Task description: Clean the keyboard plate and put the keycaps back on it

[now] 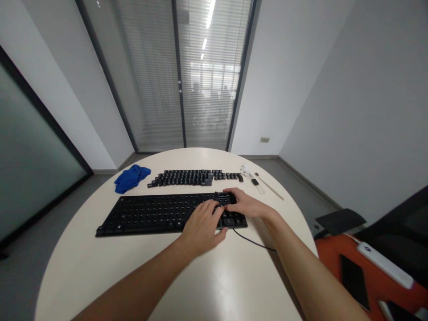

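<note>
A black keyboard [150, 214] lies on the table, most of its key spots without caps; some caps sit on the number pad at its right end. Over the right part of it is my left hand [202, 225], fingers bent onto the keys and thumb at the front edge. My right hand [249, 205] holds the right end, index finger at the back edge and thumb on the number pad, close to my left fingertips. Whatever lies under the fingertips is hidden. Behind the keyboard, loose black keycaps [183, 177] stand in rows.
A blue cloth [132, 178] lies at the back left of the round white table [90, 276]. At the right are a wire keycap puller [256, 183] and a thin brush [270, 186]. A cable [252, 242] runs off the right edge. An orange chair [331, 254] stands at the right.
</note>
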`<state>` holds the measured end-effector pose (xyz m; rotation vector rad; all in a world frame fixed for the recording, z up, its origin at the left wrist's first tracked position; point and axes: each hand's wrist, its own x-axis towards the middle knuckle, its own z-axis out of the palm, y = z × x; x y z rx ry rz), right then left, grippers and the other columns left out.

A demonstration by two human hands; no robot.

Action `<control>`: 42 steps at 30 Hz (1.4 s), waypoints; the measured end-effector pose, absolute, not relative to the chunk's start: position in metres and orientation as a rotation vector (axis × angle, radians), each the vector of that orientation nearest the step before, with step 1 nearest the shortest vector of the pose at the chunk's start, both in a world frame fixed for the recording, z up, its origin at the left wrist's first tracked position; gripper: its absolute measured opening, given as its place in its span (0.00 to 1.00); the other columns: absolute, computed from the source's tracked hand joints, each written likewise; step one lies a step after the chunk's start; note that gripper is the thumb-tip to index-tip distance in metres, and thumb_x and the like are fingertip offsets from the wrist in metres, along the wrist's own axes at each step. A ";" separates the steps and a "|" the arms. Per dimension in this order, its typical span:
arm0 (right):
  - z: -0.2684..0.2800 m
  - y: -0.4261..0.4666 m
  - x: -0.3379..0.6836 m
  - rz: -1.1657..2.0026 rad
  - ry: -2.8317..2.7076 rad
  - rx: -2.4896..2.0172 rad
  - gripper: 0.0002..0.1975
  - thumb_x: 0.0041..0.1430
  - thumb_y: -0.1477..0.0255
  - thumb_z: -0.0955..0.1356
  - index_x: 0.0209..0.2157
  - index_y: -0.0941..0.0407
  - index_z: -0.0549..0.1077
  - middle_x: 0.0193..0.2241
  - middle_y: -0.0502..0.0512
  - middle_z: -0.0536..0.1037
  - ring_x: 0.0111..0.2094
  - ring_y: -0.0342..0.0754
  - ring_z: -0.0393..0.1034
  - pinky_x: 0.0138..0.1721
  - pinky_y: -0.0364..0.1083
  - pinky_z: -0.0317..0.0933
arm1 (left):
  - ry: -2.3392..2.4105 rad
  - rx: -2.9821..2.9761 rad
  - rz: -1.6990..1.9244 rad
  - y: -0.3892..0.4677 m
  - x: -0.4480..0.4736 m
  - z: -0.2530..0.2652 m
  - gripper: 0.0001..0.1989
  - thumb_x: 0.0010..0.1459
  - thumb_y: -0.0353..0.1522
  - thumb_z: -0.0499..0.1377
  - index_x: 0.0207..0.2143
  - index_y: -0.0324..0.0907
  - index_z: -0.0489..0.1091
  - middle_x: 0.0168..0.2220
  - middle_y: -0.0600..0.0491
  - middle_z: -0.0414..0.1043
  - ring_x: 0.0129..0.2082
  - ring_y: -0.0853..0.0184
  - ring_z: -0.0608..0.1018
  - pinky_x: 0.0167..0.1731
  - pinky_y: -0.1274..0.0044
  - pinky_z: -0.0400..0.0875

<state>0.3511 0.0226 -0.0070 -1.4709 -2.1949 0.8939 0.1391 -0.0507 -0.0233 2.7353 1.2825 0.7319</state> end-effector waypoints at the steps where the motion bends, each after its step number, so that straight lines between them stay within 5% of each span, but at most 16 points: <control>1: -0.007 0.023 0.351 0.894 -2.191 -1.475 0.38 0.51 0.60 0.72 0.62 0.58 0.64 0.60 0.65 0.68 0.61 0.62 0.62 0.64 0.60 0.53 | 1.283 2.736 0.730 -0.051 0.139 -0.024 0.21 0.58 0.37 0.60 0.53 0.42 0.65 0.53 0.43 0.68 0.57 0.52 0.68 0.57 0.60 0.65; 21: -0.005 0.021 0.349 0.897 -2.190 -1.504 0.40 0.51 0.61 0.72 0.64 0.62 0.62 0.60 0.68 0.67 0.60 0.62 0.63 0.63 0.58 0.55 | 1.310 2.729 0.679 -0.051 0.139 -0.020 0.21 0.58 0.37 0.61 0.53 0.40 0.67 0.54 0.43 0.68 0.56 0.52 0.68 0.57 0.60 0.67; 27: -0.009 0.019 0.344 0.720 -2.279 -1.493 0.37 0.52 0.64 0.72 0.62 0.61 0.65 0.58 0.66 0.69 0.60 0.61 0.61 0.63 0.58 0.54 | 1.336 2.751 0.665 -0.052 0.141 -0.021 0.20 0.58 0.37 0.61 0.51 0.39 0.68 0.55 0.42 0.67 0.57 0.52 0.68 0.59 0.61 0.65; 34: -0.017 0.035 0.355 0.336 -2.017 -1.544 0.19 0.65 0.62 0.64 0.50 0.59 0.76 0.49 0.63 0.76 0.53 0.56 0.69 0.58 0.53 0.59 | 1.326 2.746 0.703 -0.052 0.140 -0.025 0.20 0.59 0.38 0.61 0.52 0.39 0.67 0.55 0.42 0.68 0.58 0.52 0.67 0.59 0.61 0.63; 42: -0.043 0.058 0.377 -0.059 -2.011 -1.917 0.22 0.66 0.62 0.63 0.59 0.52 0.72 0.61 0.64 0.67 0.60 0.63 0.59 0.58 0.59 0.55 | 1.300 2.736 0.712 -0.052 0.138 -0.024 0.21 0.59 0.38 0.61 0.52 0.40 0.66 0.55 0.43 0.68 0.57 0.52 0.68 0.59 0.61 0.64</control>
